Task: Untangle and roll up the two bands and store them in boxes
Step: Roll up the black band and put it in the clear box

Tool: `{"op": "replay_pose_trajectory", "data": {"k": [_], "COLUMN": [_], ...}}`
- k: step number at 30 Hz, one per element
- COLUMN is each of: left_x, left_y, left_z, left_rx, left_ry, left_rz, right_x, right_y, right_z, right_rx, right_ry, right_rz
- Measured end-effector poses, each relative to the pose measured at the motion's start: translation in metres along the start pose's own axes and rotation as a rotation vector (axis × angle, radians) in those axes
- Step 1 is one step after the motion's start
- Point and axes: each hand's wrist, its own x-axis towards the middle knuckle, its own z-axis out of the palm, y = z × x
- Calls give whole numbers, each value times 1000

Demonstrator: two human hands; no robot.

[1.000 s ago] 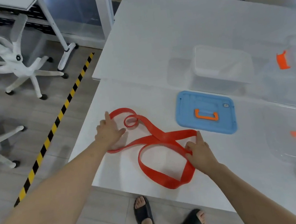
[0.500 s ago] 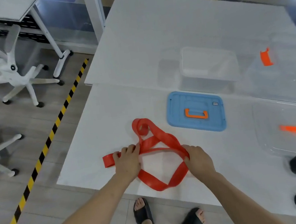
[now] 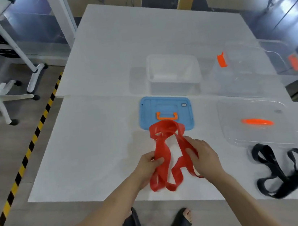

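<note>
While left hand (image 3: 148, 167) and right hand (image 3: 203, 156) each pinch a strand of red band (image 3: 161, 149) at lower centre, black band (image 3: 282, 169) lies lower right.

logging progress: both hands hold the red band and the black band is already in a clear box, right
No. The head view shows the black band lying tangled on the table, not boxed. The left hand and right hand do hold the red band.

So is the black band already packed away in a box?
No, the black band lies in a tangle on the table, in front of the clear lid.
</note>
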Motion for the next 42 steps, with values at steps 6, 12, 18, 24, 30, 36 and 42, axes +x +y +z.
{"op": "replay_pose_trajectory", "data": {"k": [6,12,18,24,30,36,42], "left_x": [14,10,-4,-16,-20,-26,-31], "left_y": [-14,-28,-23,-28,-35,-29,-29], "left_z": [39,49,43,24,25,36,52], "left_rx": [-68,270,480,641,623,603,612], "left_ry": [19,295,516,230,273,384,472], "left_rz": [-98,-63,-121,-174,-206,-84,0], "right_x": [-7,-11,-5,1,8,1,-7], "right_y": [17,33,29,29,29,50,66], "right_z": [1,35,46,63,58,50,36], "right_rx": [-83,-244,-223,-311,-403,-166,-93], "right_ry": [192,-351,-272,-421,-300,-264,-261], "right_rz": [-172,19,33,-15,22,184,136]}}
